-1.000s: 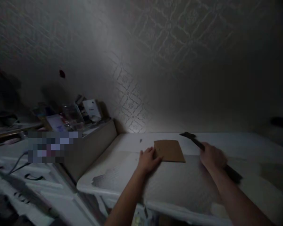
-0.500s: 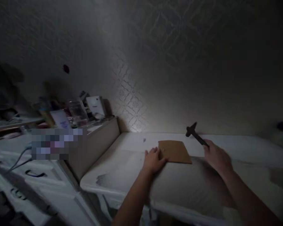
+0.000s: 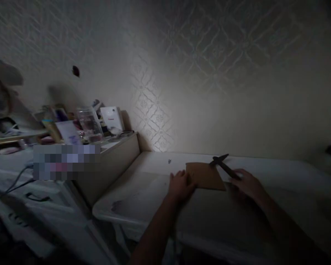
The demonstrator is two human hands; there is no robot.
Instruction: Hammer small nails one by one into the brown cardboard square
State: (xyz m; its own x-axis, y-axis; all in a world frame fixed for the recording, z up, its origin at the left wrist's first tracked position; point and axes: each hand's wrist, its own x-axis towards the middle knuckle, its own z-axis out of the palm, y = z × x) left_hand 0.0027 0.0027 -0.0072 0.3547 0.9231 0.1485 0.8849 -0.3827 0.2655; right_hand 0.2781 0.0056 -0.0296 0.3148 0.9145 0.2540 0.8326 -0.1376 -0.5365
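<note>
So compared with a moment ago, our hammer [image 3: 223, 165] has dropped to the cardboard's far right corner, handle slanting up-left from our closed right fingers [image 3: 238, 176], head crosswise. Our left fingers [image 3: 180, 180] lie slightly spread on the cardboard [image 3: 205, 176], probably pressing. Worktop [image 3: 151, 191] has small bits [image 3: 169, 161] beyond; nothing's blocking the hammer.

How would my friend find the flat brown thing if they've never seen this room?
Look for the white table against the patterned wall. On it, the left hand rests at the left edge of a flat, four-sided brown piece, probably cardboard. It's broad and plain, unlike the dark, long-handled hammer in the right hand.
</note>
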